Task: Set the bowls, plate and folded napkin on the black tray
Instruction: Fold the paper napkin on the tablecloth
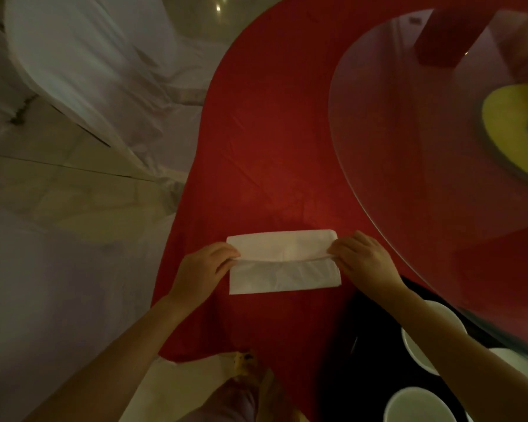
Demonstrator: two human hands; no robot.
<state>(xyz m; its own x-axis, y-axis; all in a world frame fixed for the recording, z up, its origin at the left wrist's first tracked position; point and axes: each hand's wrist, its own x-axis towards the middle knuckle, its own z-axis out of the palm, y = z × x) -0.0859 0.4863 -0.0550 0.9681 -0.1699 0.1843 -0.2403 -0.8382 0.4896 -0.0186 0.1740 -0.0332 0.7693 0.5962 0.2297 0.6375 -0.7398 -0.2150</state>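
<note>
A white napkin (282,263) lies on the red tablecloth, folded into a long rectangle with a crease across its middle. My left hand (203,269) pinches its left end at the fold. My right hand (361,257) pinches its right end. At the lower right lies the black tray (363,360), partly under my right forearm. On the tray stand a white bowl (418,351) and another white bowl (415,405). A white dish edge (518,360), perhaps the plate, shows at the right border.
A round glass turntable (424,132) with a yellow centre covers the table's right part, its rim close to my right hand. White-covered chairs (83,71) stand to the left on a pale tiled floor. The table's curved edge runs beside my left forearm.
</note>
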